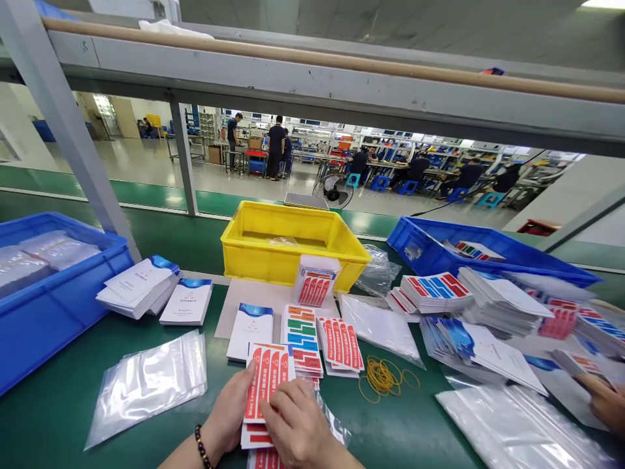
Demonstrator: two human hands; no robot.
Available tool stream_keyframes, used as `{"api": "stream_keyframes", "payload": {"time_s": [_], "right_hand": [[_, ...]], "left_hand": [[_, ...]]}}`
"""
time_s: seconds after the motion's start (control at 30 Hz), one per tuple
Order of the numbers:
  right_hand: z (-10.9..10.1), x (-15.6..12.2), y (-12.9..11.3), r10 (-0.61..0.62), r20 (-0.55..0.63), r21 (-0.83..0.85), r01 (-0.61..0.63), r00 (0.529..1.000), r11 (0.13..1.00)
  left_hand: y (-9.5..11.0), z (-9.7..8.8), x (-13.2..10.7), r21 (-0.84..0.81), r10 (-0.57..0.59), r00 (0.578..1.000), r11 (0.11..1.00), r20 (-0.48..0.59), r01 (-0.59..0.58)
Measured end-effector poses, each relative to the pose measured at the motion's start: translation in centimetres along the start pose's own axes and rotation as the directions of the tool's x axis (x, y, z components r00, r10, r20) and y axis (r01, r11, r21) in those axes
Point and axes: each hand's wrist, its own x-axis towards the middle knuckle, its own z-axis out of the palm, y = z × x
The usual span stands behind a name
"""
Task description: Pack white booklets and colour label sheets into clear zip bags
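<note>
My left hand (230,405) grips the left edge of a small pile of red-and-white sticker sheets (263,384) printed "Max Level". Curled over the same sheets from the right is my right hand (299,425), its fingertips on the lower part of the pile. More red strips show below, partly hidden by my hands. Just beyond lie a stack of white booklets (250,329) with blue tops, a stack of multicoloured sticker sheets (301,332) and another red sticker stack (340,344). A bagged red sticker pack (316,283) leans against the yellow bin (293,259).
Clear plastic bags (151,381) lie left, rubber bands (383,376) right. Blue bins (63,286) flank the bench. More booklets (139,283) and sticker stacks (434,291) stand around. Another person's hand (603,398) is at the right edge. A shelf beam (312,78) crosses overhead.
</note>
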Motion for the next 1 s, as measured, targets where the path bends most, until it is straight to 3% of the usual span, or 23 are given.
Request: {"api": "stream_keyframes", "payload": {"time_s": [0.13, 0.2, 0.23, 0.27, 0.3, 0.33, 0.37, 0.4, 0.47, 0.53, 0.63, 0.7, 0.73, 0.8, 0.9, 1.0], "right_hand": [[-1.0, -0.3, 0.7, 0.063, 0.045, 0.134, -0.068, 0.997, 0.989], [-1.5, -0.5, 1.5, 0.234, 0.003, 0.266, -0.226, 0.972, 0.937], [-1.7, -0.7, 2.0, 0.389, -0.019, 0.352, -0.358, 0.921, 0.865], [-1.7, -0.8, 2.4, 0.562, -0.011, 0.458, -0.496, 0.827, 0.738], [-1.7, -0.9, 2.8, 0.709, 0.058, 0.572, -0.606, 0.703, 0.553], [-1.6, -0.9, 3.2, 0.788, 0.187, 0.67, -0.663, 0.586, 0.333], [-1.5, -0.9, 3.5, 0.788, 0.342, 0.731, -0.671, 0.513, 0.12], [-1.4, -0.9, 3.7, 0.732, 0.475, 0.755, -0.653, 0.489, -0.053], [-1.3, -0.9, 4.2, 0.634, 0.593, 0.76, -0.605, 0.496, -0.237], [-1.4, -1.0, 4.9, 0.708, 0.55, 0.795, -0.538, 0.443, -0.281], [-1.7, -1.4, 6.3, 0.894, 0.377, 0.885, -0.379, 0.242, -0.271], [-1.8, -1.5, 6.8, 0.943, 0.299, 0.924, -0.291, 0.149, -0.247], [-1.8, -1.5, 6.9, 0.948, 0.288, 0.931, -0.273, 0.138, -0.243], [-1.7, -1.4, 6.7, 0.935, 0.312, 0.921, -0.297, 0.17, -0.253], [-1.6, -1.3, 6.3, 0.898, 0.377, 0.876, -0.402, 0.227, -0.267], [-1.7, -1.5, 6.5, 0.884, 0.407, 0.84, -0.473, 0.229, -0.265]], "left_hand": [[0.1, 0.0, 0.0, 0.031, 0.002, 0.995, 1.0, 0.101, -0.005], [0.1, 0.0, -0.2, 0.046, -0.025, 0.996, 0.999, 0.091, 0.02], [0.2, 0.0, -0.3, 0.062, -0.048, 0.995, 0.997, 0.088, 0.043], [0.3, 0.0, -0.3, 0.084, -0.073, 0.993, 0.994, 0.094, 0.065], [0.3, 0.0, -0.4, 0.115, -0.098, 0.989, 0.99, 0.108, 0.086], [0.4, -0.1, -0.5, 0.155, -0.115, 0.985, 0.983, 0.125, 0.095], [0.4, -0.1, -0.6, 0.203, -0.121, 0.982, 0.975, 0.146, 0.09], [0.5, -0.1, -0.6, 0.261, -0.123, 0.977, 0.962, 0.174, 0.075], [0.7, -0.2, -0.6, 0.398, -0.089, 0.967, 0.917, 0.237, -0.013], [1.1, -0.3, -0.6, 0.551, 0.014, 0.964, 0.818, 0.267, -0.165], [1.7, -0.5, -0.5, 0.776, 0.162, 0.951, 0.551, 0.263, -0.308], [1.9, -0.5, -0.5, 0.853, 0.147, 0.942, 0.4, 0.303, -0.337], [2.0, -0.5, -0.5, 0.862, 0.121, 0.933, 0.356, 0.34, -0.361], [2.0, -0.5, -0.6, 0.846, 0.089, 0.907, 0.333, 0.411, -0.416], [1.9, -0.5, -0.7, 0.8, 0.105, 0.887, 0.393, 0.45, -0.453], [1.8, -0.5, -0.7, 0.773, 0.137, 0.894, 0.457, 0.427, -0.44]]}}
